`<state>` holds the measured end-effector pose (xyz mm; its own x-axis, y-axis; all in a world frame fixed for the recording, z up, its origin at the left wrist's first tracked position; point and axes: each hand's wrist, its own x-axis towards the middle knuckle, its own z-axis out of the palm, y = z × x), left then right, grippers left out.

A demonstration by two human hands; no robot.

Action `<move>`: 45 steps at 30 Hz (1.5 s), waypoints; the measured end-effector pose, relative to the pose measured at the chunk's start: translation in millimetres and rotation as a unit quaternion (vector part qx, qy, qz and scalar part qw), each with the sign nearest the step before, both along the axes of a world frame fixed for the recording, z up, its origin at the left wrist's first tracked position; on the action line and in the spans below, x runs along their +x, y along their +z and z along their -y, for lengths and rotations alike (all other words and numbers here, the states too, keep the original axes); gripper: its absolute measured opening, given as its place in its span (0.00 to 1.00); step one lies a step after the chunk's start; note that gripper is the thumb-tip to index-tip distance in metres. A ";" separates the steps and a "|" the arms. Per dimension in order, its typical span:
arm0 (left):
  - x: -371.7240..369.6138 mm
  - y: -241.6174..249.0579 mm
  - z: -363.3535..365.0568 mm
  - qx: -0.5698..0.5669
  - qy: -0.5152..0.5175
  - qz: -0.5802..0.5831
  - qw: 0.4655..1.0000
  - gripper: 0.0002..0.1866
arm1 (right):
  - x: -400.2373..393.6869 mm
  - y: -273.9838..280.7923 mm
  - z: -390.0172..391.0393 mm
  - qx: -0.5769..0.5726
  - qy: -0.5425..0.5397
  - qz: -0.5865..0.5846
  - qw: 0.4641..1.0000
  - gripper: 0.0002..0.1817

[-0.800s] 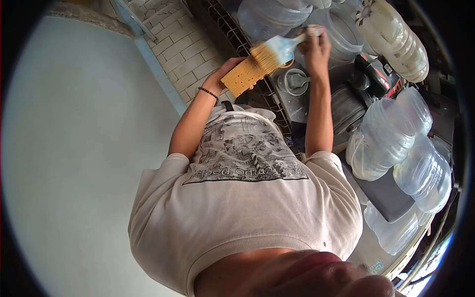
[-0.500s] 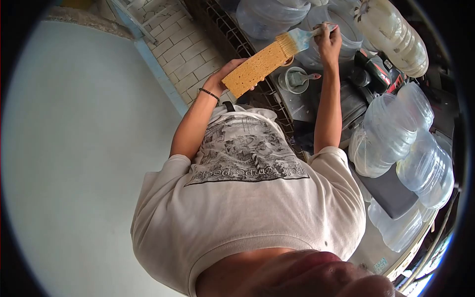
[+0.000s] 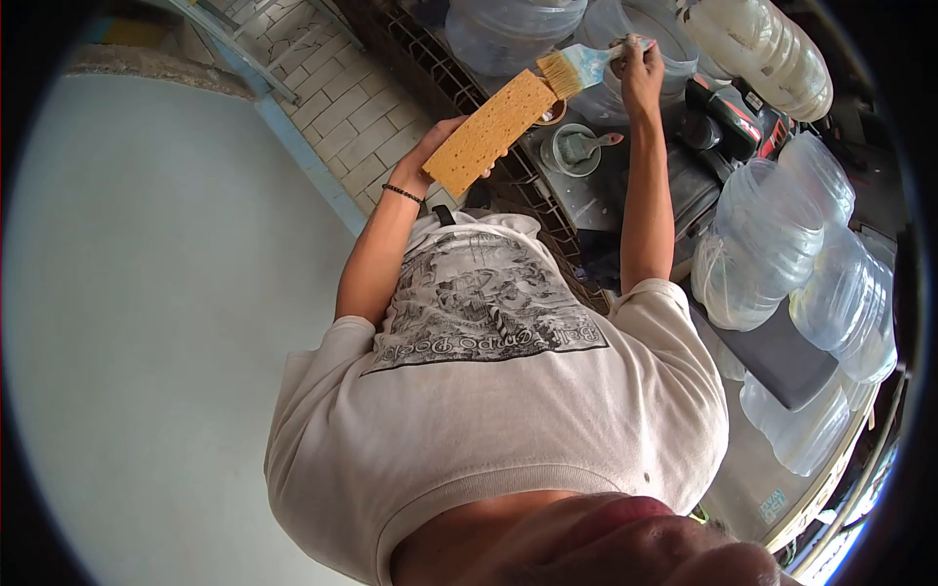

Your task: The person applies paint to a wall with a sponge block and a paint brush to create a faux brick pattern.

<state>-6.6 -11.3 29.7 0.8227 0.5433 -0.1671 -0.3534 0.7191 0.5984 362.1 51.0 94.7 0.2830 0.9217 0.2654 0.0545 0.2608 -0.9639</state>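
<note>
A long, orange-brown speckled block rests tilted in my left hand, whose fingers wrap under its near part. In my right hand is a wide paintbrush, gripped by the handle. Its pale bristles touch or nearly touch the block's far end; the exact contact is hard to make out. Below the brush stands a small clear tub with a second brush lying in it. Partly hidden behind the block is a small brownish bowl.
Large clear plastic bottles stand at the right, with more plastic containers at the far side. A black and red power tool lies past my right forearm. A pale wall borders my left, and a tiled floor shows ahead.
The brush has shifted from lying over the block's end to its far edge, so more of the end shows. The whole view has also shifted slightly.
</note>
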 end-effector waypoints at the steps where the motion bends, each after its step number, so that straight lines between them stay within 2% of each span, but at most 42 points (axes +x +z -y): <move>1: -2.2 -2.1 1.7 0.006 -0.001 -0.001 1.000 0.28 | 5.4 4.7 -3.4 0.018 0.000 -0.012 1.000 0.14; 2: -2.5 -4.4 1.6 0.011 -0.002 -0.002 1.000 0.28 | 8.3 6.5 -4.3 0.030 0.011 -0.070 0.997 0.13; 5: -0.3 -5.7 -0.4 -0.051 -0.026 0.047 0.997 0.28 | -26.9 28.2 12.4 -0.029 0.023 -0.116 0.993 0.13; 7: 1.1 -5.4 -1.0 -0.060 -0.026 0.067 0.996 0.28 | -42.0 19.5 16.2 -0.039 0.066 -0.107 0.991 0.14; 9: 0.4 -9.4 -1.2 -0.058 -0.017 0.066 0.996 0.28 | -27.4 -2.8 7.5 -0.035 0.029 -0.086 0.995 0.14; 11: -1.8 -19.1 -3.0 -0.046 0.002 0.043 0.998 0.28 | -14.9 -0.3 7.3 -0.001 -0.020 0.014 1.000 0.15; 13: -6.6 -16.8 -2.3 -0.092 0.017 0.044 0.995 0.27 | -27.4 20.8 13.7 0.015 -0.042 0.003 0.999 0.14; 17: -0.5 -36.7 -9.2 -0.198 0.087 -0.003 0.976 0.26 | -89.5 60.1 52.4 0.076 0.012 0.063 0.995 0.12; 18: 1.8 -41.9 -12.0 -0.183 0.108 0.008 0.977 0.26 | -106.1 64.4 62.3 0.098 0.043 0.090 0.990 0.10; 21: 1.8 -35.5 -14.8 -0.205 0.133 0.006 0.970 0.27 | -148.5 80.5 92.5 0.083 0.084 0.285 0.951 0.09; 25: 3.0 -40.4 -22.7 -0.194 0.152 0.017 0.969 0.29 | -166.3 49.3 103.1 0.161 0.141 0.385 0.898 0.16; 27: 0.4 -29.4 -22.0 -0.193 0.164 -0.009 0.967 0.31 | -177.4 42.7 111.4 0.232 0.212 0.363 0.877 0.15; 30: -2.8 -13.0 -19.2 -0.183 0.197 -0.064 0.961 0.33 | -191.4 61.0 135.6 0.228 0.257 0.399 0.850 0.16; 33: -8.4 -17.8 -23.6 -0.195 0.223 -0.027 0.955 0.31 | -189.4 68.5 125.7 0.244 0.258 0.323 0.877 0.16; 34: -9.8 -19.4 -25.4 -0.200 0.233 -0.002 0.952 0.31 | -187.1 81.1 120.4 0.229 0.205 0.369 0.877 0.15; 35: -11.0 -21.4 -25.3 -0.205 0.242 0.023 0.948 0.30 | -184.1 77.0 107.1 0.283 0.131 0.407 0.859 0.13; 37: -13.7 -13.0 -18.1 -0.183 0.219 0.044 0.957 0.28 | -188.3 89.0 85.7 0.224 0.117 0.367 0.895 0.12; 39: -12.6 -11.3 -17.0 -0.201 0.215 0.053 0.954 0.28 | -186.3 77.9 70.8 0.235 0.129 0.404 0.874 0.13; 43: -23.0 -11.0 -16.9 -0.208 0.235 0.044 0.949 0.30 | -204.2 67.1 91.9 0.318 0.211 0.412 0.828 0.17; 45: -29.2 -13.7 -14.8 -0.176 0.283 0.004 0.943 0.30 | -213.5 63.7 112.8 0.322 0.265 0.355 0.837 0.19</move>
